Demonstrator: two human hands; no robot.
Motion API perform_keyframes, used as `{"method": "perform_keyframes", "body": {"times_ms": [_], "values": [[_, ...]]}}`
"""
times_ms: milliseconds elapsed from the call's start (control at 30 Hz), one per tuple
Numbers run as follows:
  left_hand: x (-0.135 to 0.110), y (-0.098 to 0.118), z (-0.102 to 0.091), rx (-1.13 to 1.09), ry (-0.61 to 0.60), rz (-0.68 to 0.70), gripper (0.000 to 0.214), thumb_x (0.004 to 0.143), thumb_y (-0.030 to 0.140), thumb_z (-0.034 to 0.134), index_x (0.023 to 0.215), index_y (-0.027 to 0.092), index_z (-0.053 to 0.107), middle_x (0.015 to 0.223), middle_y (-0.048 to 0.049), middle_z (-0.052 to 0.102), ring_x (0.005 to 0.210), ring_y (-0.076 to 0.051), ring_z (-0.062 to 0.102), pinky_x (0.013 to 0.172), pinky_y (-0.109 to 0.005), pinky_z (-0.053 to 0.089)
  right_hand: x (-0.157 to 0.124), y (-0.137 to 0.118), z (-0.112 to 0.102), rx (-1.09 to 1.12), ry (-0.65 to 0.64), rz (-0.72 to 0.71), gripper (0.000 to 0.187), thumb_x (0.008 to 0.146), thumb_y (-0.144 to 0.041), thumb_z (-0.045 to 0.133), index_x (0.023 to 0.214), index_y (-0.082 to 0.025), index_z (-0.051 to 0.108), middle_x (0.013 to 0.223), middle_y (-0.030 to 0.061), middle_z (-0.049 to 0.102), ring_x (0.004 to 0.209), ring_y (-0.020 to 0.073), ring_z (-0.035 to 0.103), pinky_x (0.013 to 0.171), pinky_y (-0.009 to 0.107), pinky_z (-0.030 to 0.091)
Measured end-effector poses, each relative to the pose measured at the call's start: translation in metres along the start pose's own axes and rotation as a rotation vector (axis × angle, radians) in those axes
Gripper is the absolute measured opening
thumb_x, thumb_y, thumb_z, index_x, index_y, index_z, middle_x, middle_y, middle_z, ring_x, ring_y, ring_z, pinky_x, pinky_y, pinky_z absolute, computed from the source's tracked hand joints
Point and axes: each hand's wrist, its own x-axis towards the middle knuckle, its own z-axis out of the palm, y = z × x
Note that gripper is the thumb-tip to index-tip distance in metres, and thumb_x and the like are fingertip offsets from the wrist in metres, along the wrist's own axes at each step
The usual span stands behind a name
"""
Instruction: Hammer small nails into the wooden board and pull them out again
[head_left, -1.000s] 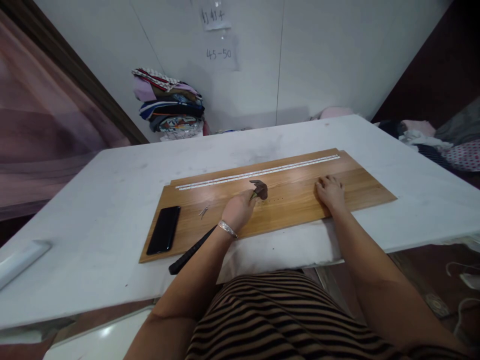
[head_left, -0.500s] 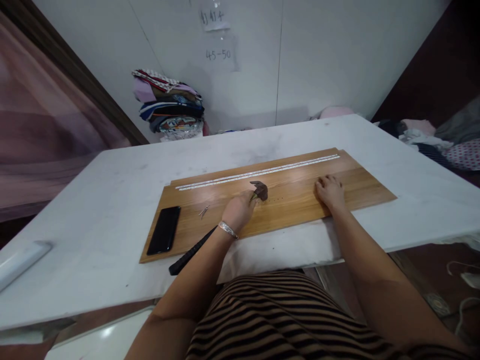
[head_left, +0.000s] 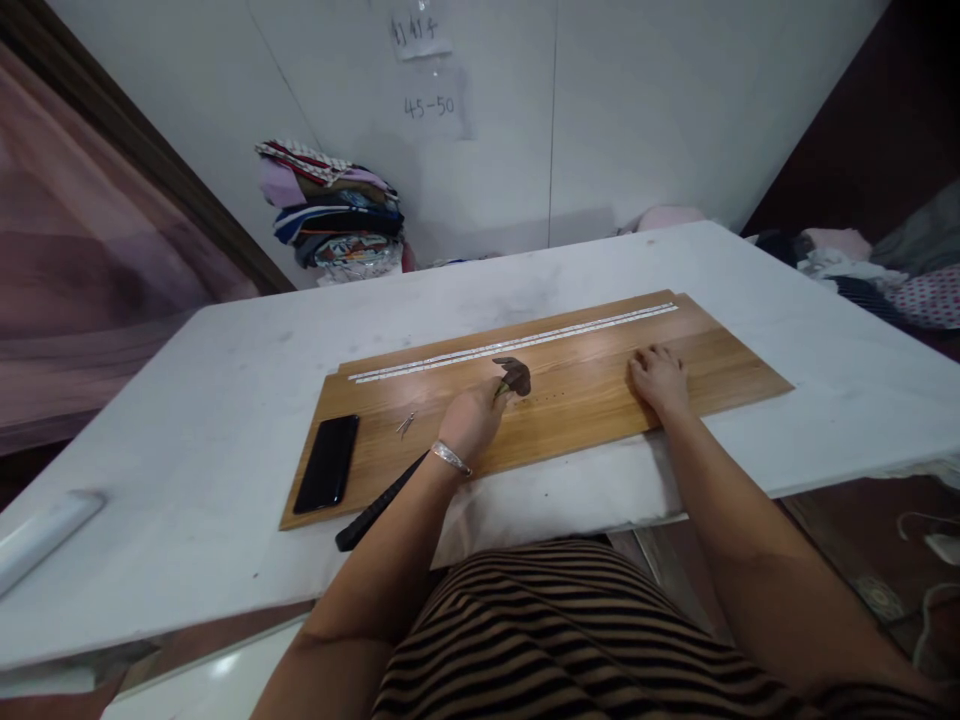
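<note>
A long wooden board point(head_left: 600, 400) lies on the white table point(head_left: 187, 420). My left hand point(head_left: 474, 420) is closed round the neck of a hammer, right behind its dark head point(head_left: 513, 376); the black handle point(head_left: 375, 508) runs back under my wrist past the board's near edge. The hammer head rests on the board by a row of small dark dots. My right hand point(head_left: 658, 380) lies flat on the board to the right, fingers spread, holding nothing. A silver bracelet circles my left wrist.
A black phone point(head_left: 327, 476) lies on the board's left end, with a few small nails point(head_left: 406, 424) beside it. A pale strip point(head_left: 517, 340) runs along the board's far side. Folded fabrics point(head_left: 330, 215) are stacked by the wall. A white object point(head_left: 41, 528) sits at the table's left edge.
The view has shifted slightly; both hands and the hammer stay in about the same place on the board.
</note>
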Motion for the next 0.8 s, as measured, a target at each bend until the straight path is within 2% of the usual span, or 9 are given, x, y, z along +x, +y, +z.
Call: {"method": "perform_keyframes", "body": {"times_ms": [167, 367, 633, 800], "values": [[-0.0001, -0.0008, 0.0021, 0.063, -0.063, 0.0, 0.024, 0.101, 0.028, 0.052, 0.114, 0.02, 0.071, 0.11, -0.0105, 0.078, 0.098, -0.024, 0.072, 0.085, -0.032, 0.052, 0.0, -0.0005, -0.0005, 0.009, -0.007, 0.005, 0.042, 0.097, -0.033, 0.038, 0.114, -0.018, 0.073, 0.131, 0.018, 0.066, 0.126, 0.033, 0.048, 0.105, 0.05, 0.033], [0.0022, 0.0009, -0.0031, 0.058, -0.028, -0.011, 0.025, 0.102, 0.031, 0.052, 0.111, 0.018, 0.072, 0.103, -0.0104, 0.078, 0.094, -0.025, 0.072, 0.081, -0.031, 0.05, 0.0012, -0.0004, -0.0009, 0.018, -0.022, 0.004, 0.04, 0.097, -0.033, 0.04, 0.113, -0.017, 0.072, 0.128, 0.0184, 0.066, 0.125, 0.0337, 0.049, 0.105, 0.051, 0.033], [0.001, -0.0011, 0.0034, 0.033, -0.054, 0.001, 0.022, 0.099, 0.026, 0.054, 0.11, 0.019, 0.072, 0.101, -0.0091, 0.077, 0.093, -0.024, 0.072, 0.083, -0.031, 0.051, 0.0014, -0.0012, -0.0024, 0.019, -0.029, -0.001, 0.04, 0.097, -0.033, 0.04, 0.113, -0.018, 0.073, 0.129, 0.0193, 0.066, 0.125, 0.0352, 0.049, 0.106, 0.053, 0.033], [0.0016, 0.0002, -0.001, 0.034, -0.029, 0.01, 0.026, 0.1, 0.03, 0.051, 0.108, 0.019, 0.072, 0.099, -0.0084, 0.077, 0.091, -0.024, 0.071, 0.079, -0.03, 0.051, 0.0021, -0.0014, -0.0017, 0.029, -0.029, -0.002, 0.041, 0.097, -0.032, 0.04, 0.115, -0.019, 0.074, 0.127, 0.0186, 0.066, 0.125, 0.0357, 0.048, 0.104, 0.054, 0.033]]}}
